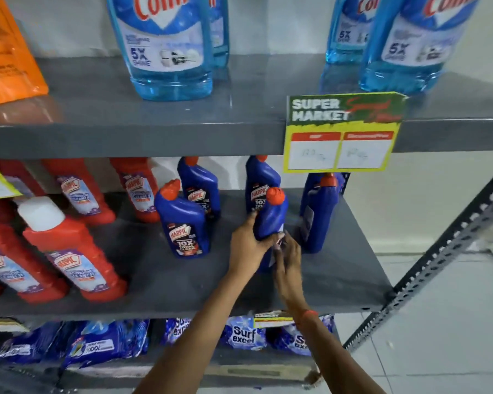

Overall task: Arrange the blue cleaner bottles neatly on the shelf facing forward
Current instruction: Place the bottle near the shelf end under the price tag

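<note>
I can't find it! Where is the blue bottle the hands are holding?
On the middle shelf, right of centre: the held blue bottle sits between both hands, before another Harpic bottle.

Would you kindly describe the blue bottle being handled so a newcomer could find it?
Look at the grey middle shelf, below the supermarket price tag. Among the blue Harpic bottles, it is the held bottle, gripped by the left hand and right hand, its front label turned away.

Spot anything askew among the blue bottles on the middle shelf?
Yes. The rightmost blue plastic bottle with an orange cap shows its back, not its label. Both hands, left hand and right hand, grip another blue bottle, label also hidden.
</note>
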The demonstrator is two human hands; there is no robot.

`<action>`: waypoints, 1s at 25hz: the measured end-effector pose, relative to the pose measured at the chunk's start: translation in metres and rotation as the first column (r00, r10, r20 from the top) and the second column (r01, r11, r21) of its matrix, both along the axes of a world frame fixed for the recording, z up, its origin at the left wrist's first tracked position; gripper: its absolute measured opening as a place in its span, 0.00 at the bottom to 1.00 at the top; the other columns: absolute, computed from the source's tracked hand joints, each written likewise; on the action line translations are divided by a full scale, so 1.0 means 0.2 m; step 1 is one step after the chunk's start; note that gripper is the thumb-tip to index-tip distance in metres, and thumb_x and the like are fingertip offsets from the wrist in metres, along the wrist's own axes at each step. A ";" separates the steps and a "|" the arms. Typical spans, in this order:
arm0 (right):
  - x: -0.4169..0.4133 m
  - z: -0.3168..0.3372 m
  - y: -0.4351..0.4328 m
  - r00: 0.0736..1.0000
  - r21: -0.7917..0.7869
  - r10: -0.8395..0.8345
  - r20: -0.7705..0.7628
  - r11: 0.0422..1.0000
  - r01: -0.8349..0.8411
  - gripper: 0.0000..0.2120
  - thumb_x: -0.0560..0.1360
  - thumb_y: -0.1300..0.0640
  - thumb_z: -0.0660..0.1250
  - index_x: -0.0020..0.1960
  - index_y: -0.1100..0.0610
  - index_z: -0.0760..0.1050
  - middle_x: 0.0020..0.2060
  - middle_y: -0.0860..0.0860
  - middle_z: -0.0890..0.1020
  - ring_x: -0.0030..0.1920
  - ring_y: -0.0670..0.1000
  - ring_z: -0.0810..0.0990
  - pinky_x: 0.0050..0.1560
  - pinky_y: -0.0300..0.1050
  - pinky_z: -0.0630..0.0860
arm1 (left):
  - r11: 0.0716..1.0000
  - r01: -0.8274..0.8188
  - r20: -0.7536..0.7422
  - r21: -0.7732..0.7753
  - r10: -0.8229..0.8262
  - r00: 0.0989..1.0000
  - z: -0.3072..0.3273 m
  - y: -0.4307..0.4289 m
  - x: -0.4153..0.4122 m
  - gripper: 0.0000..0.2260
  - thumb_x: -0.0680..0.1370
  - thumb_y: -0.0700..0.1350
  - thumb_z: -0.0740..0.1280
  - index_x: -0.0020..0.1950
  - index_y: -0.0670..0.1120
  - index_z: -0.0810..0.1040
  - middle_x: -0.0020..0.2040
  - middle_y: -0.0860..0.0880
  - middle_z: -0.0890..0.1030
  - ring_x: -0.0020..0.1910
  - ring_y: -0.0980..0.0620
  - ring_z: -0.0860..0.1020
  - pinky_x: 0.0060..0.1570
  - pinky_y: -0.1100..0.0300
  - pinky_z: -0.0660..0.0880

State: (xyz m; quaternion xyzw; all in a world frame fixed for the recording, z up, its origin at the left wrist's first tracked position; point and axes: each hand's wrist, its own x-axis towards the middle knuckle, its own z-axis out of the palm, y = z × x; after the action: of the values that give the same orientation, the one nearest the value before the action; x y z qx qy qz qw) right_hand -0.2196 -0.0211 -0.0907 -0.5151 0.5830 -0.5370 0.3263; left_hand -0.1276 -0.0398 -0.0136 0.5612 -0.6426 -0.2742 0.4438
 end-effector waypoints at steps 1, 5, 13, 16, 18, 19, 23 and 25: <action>-0.01 -0.01 0.00 0.999 0.005 0.045 -0.001 0.999 -0.045 0.28 0.75 0.44 0.53 0.70 0.58 0.62 0.63 0.50 0.67 0.69 0.51 0.66 0.70 0.44 0.60 | 0.999 -0.046 0.004 0.019 0.046 0.999 0.01 -0.02 -0.01 0.27 0.63 0.52 0.76 0.58 0.43 0.76 0.51 0.41 0.84 0.49 0.42 0.81 0.43 0.61 0.72; -0.08 0.00 -0.03 0.984 0.106 0.145 0.098 0.982 -0.156 0.29 0.71 0.39 0.57 0.65 0.55 0.69 0.59 0.53 0.74 0.58 0.46 0.74 0.62 0.41 0.69 | 0.992 -0.040 -0.201 0.119 0.064 0.978 0.07 -0.05 0.02 0.20 0.60 0.53 0.75 0.47 0.45 0.78 0.44 0.44 0.84 0.43 0.48 0.81 0.44 0.51 0.77; -0.27 0.14 -0.12 0.701 0.197 0.363 0.615 0.789 -0.582 0.20 0.67 0.64 0.74 0.58 0.58 0.74 0.51 0.55 0.85 0.48 0.55 0.85 0.44 0.45 0.84 | 0.885 0.424 -0.516 0.195 -0.275 0.811 0.21 -0.10 0.15 0.16 0.72 0.35 0.68 0.59 0.46 0.76 0.51 0.50 0.84 0.53 0.51 0.80 0.55 0.57 0.78; -0.15 0.14 -0.09 0.865 0.203 0.165 0.474 0.935 -0.289 0.16 0.67 0.65 0.74 0.48 0.56 0.70 0.47 0.55 0.81 0.43 0.53 0.82 0.41 0.43 0.83 | 0.905 0.354 -0.484 0.235 -0.207 0.850 0.21 -0.09 0.09 0.24 0.75 0.42 0.68 0.69 0.50 0.66 0.61 0.48 0.79 0.60 0.50 0.78 0.61 0.53 0.74; -0.08 0.13 -0.07 0.934 0.136 0.041 0.355 0.986 -0.095 0.18 0.67 0.64 0.75 0.43 0.54 0.66 0.39 0.51 0.76 0.37 0.49 0.76 0.39 0.35 0.77 | 0.923 0.297 -0.413 0.243 -0.178 0.893 0.23 -0.07 0.02 0.26 0.72 0.47 0.71 0.68 0.51 0.66 0.62 0.48 0.78 0.58 0.52 0.78 0.59 0.55 0.75; -0.06 0.12 -0.06 0.945 0.095 0.025 0.327 0.994 -0.059 0.18 0.66 0.64 0.75 0.44 0.55 0.66 0.39 0.50 0.75 0.36 0.48 0.74 0.37 0.32 0.75 | 0.943 0.245 -0.372 0.227 -0.149 0.916 0.24 -0.06 -0.01 0.26 0.70 0.49 0.73 0.65 0.51 0.69 0.60 0.48 0.79 0.56 0.53 0.79 0.56 0.58 0.76; -0.05 0.10 -0.05 0.961 0.065 0.084 0.264 0.992 -0.104 0.25 0.63 0.61 0.78 0.51 0.61 0.65 0.42 0.49 0.76 0.40 0.46 0.76 0.40 0.32 0.76 | 0.993 0.020 -0.198 0.116 0.004 0.980 0.29 -0.09 -0.02 0.20 0.66 0.47 0.75 0.55 0.47 0.74 0.49 0.47 0.82 0.47 0.48 0.80 0.49 0.56 0.78; -0.08 0.08 -0.09 0.942 0.064 0.170 0.288 0.978 -0.196 0.29 0.61 0.65 0.79 0.54 0.61 0.65 0.45 0.47 0.76 0.44 0.46 0.77 0.42 0.31 0.77 | 0.993 0.050 -0.199 0.108 -0.027 0.980 0.29 -0.13 0.05 0.17 0.67 0.41 0.74 0.54 0.45 0.75 0.48 0.45 0.82 0.48 0.46 0.80 0.50 0.52 0.79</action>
State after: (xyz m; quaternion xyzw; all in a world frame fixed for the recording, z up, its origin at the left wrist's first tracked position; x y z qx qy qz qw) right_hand -0.2352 -0.0386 -0.0743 -0.4700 0.5045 -0.5445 0.4776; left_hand -0.1174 -0.0652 0.0447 0.5428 -0.5897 -0.3728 0.4676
